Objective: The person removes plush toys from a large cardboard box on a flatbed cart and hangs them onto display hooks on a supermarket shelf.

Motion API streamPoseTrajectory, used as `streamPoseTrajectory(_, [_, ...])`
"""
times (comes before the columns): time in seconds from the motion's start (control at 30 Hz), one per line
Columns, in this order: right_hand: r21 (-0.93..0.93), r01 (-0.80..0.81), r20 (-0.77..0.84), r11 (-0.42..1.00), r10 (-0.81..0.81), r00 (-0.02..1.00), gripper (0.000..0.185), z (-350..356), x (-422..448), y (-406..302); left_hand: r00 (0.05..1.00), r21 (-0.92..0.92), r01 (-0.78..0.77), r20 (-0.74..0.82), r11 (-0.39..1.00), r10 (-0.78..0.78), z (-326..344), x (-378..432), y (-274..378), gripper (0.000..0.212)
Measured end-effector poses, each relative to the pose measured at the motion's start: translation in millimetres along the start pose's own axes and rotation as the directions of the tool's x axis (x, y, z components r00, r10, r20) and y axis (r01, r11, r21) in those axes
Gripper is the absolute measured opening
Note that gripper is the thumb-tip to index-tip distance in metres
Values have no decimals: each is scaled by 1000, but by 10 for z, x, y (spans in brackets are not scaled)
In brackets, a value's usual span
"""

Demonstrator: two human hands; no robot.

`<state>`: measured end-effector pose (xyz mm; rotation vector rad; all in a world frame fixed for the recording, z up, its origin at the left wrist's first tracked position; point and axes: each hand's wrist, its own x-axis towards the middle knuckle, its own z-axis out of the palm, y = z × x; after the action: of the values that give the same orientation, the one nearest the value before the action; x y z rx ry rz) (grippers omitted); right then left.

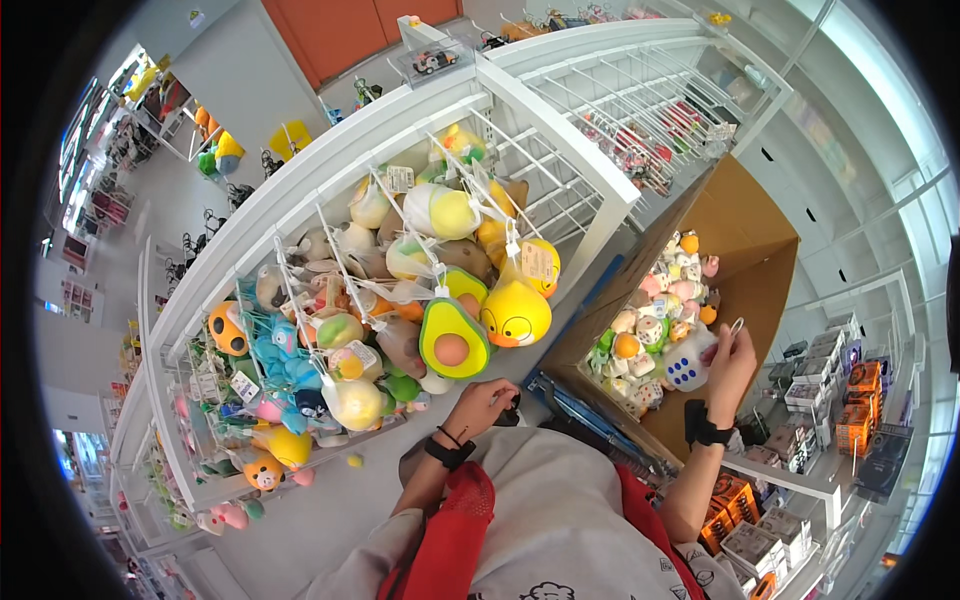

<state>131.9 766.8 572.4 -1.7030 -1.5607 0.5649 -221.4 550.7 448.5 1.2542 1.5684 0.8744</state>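
Observation:
My right hand [730, 367] is above an open cardboard box [750, 225], with its fingers closed on a white ring or loop. Beside those fingers is a clear bag with a white dice-shaped toy with blue dots [682, 365]. Small soft toys [660, 300] in many colours fill the box. My left hand [487, 405] holds nothing that I can see, its fingers curled, close to an avocado toy [451, 346] and a yellow duck toy [517, 311]. Both toys hang in netting or thin bags from white rack hooks.
A white wire display rack [555, 135] with long prongs stands in front, holding many bagged toys. The box rests beside a blue folding cart or crate [574, 412]. Shelves at the right hold orange boxes [859, 409]. Another rack corner [834, 495] is near my right elbow.

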Motion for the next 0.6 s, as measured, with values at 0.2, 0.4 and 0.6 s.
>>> streamPoseTrajectory(0.2, [-296,64,381,953,56,923,36,376,-404,1153,999,64,41,24,997,-43,107,23,-208,17])
streamPoseTrajectory(0.4, [105,169,512,980,-199,835,14,754,-423,-131,999,147,52,-21,988,-50,104,-36,-395,18])
streamPoseTrajectory(0.6, [447,241,488,861,-461,741,41,1327,-64,-1739,998,169,61,-19,984,-58,15,-97,-458,18])
